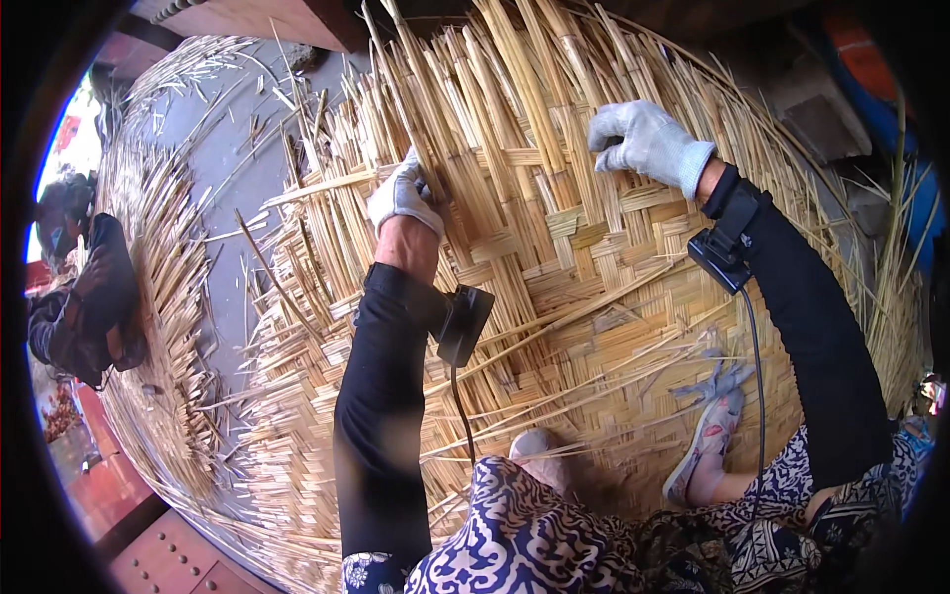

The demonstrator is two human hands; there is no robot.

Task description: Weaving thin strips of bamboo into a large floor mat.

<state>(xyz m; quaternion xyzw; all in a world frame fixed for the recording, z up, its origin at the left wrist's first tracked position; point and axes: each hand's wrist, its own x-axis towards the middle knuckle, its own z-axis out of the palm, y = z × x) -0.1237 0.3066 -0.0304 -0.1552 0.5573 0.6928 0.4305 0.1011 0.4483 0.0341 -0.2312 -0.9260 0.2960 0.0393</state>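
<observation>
A large woven mat (633, 346) of flattened, straw-coloured reed strips lies under me, its far part still loose strips that point away. My left hand (404, 198), in a pale glove, is closed round a brownish reed strip (421, 129) that slants up and away from the weave. A crosswise reed strip (332, 185) runs out to the left beside that hand. To the right, my right hand (648, 147), also gloved, hovers over the upright strips (539, 89). Its fingers are curved and apart from the thumb, with nothing visible between them.
Another person (84, 277) crouches at the far left beside a second mat (158, 297). Grey floor (233, 168) with scattered reed bits lies between the mats. My shoe (708, 441) rests on the weave. Grey blocks (826, 124) stand at the far right.
</observation>
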